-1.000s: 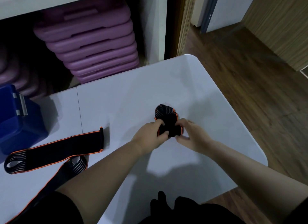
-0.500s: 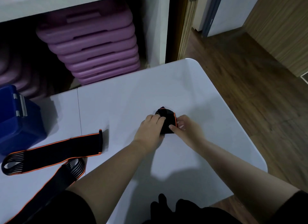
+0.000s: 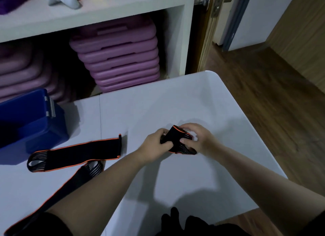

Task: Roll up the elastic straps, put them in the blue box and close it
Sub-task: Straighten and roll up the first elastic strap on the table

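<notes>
Hands, L (image 3: pixel 154 146) & R (image 3: pixel 198 139), both clamped round tight black orange-edged elastic roll (image 3: pixel 176 139).

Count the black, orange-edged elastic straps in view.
3: a rolled strap held in both hands; a flat strap beside the blue box; a third strap running under the left forearm.

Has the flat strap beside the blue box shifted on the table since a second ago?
No. The flat strap lies as before, beside the blue box.

Dim, soft-focus picture; arm shadows darken the white table (image 3: pixel 175 104).
</notes>
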